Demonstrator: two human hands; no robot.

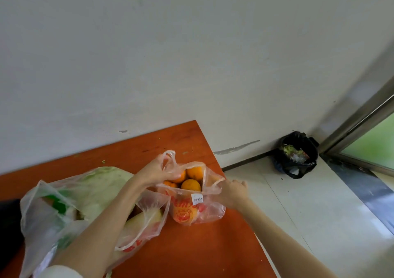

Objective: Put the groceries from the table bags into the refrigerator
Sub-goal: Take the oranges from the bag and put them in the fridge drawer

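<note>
Head view looks down on an orange table (191, 254). Left of the orange bag (193, 205) lies a clear bag of cabbage (70, 205). Left hand (156, 172) pinches the orange bag's left handle, fingers curled on the plastic. Oranges (193, 178) sit inside. Right hand (233, 191) grips the bag's right edge. Further right, a black trash bag (295, 154) sits on the floor.

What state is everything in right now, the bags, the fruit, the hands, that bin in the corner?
Bag of oranges: upright on the table, mouth held open.
Oranges: inside that bag.
Left hand: grips the bag's handle.
Right hand: holds the bag's other side.
Cabbage bag: lying on the table, loosely open.
Middle bag: slumped, holding pale produce.
Table: orange top, a few green scraps.
Black bin bag: open, waste inside.
</note>
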